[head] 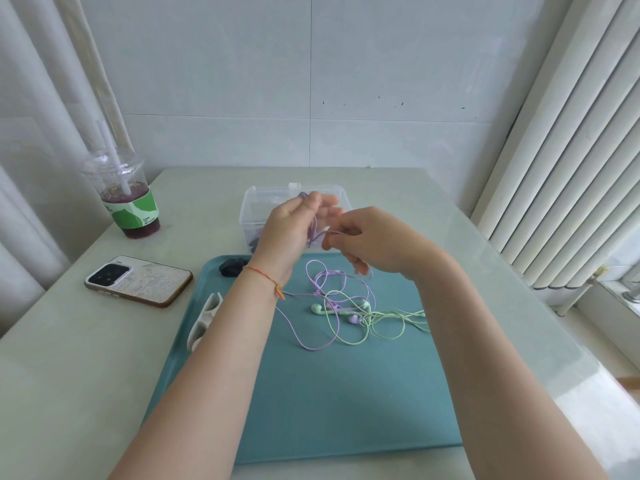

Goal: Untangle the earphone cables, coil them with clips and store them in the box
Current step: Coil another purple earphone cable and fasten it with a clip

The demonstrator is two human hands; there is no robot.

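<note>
Both hands (289, 226) (367, 242) winding purple cable (313, 233)

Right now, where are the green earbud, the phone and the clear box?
green earbud (316, 309), head view, on its rounded body.
phone (145, 280), head view, middle of its patterned back.
clear box (252, 206), head view, on its left wall.

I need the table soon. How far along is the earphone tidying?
Early. Nothing looks finished: the purple cable and green cable lie tangled on the teal tray. In hand: the left hand and right hand hold purple cable above the clear box. The white clips lie unused. Left: untangling, clipping, boxing.
</note>
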